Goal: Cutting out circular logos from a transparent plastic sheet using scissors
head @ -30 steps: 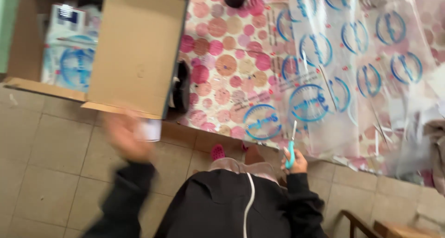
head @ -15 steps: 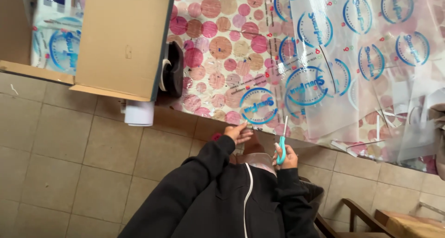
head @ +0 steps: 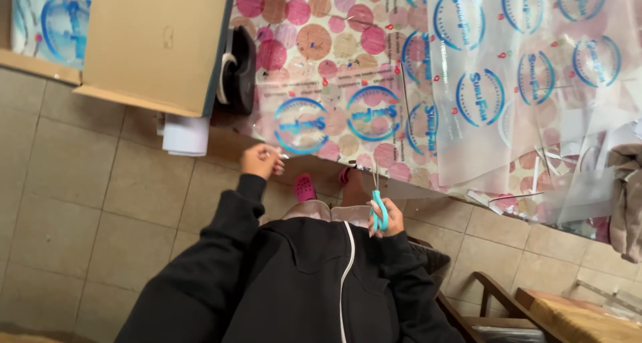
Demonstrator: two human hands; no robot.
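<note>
Right hand [head: 386, 217] nearest, fingers through loops of teal scissors [head: 378, 208], closed on handles, blades up toward sheet edge. Left hand [head: 261, 161] pinched corner of clear printed plastic sheet [head: 314, 126] at table edge. Sheet draped over polka-dot tablecloth [head: 314, 35]. Judged best: sheet kept taut, blades square to edge, cut clear of blue ring. Further out: cardboard box [head: 157, 39], white roll [head: 185, 134].

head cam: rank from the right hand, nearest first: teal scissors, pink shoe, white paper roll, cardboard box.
From the right hand:
1. Teal scissors, in its fingers.
2. Pink shoe, on the floor to its left.
3. White paper roll, under the table edge, further left.
4. Cardboard box, upper left.
</note>
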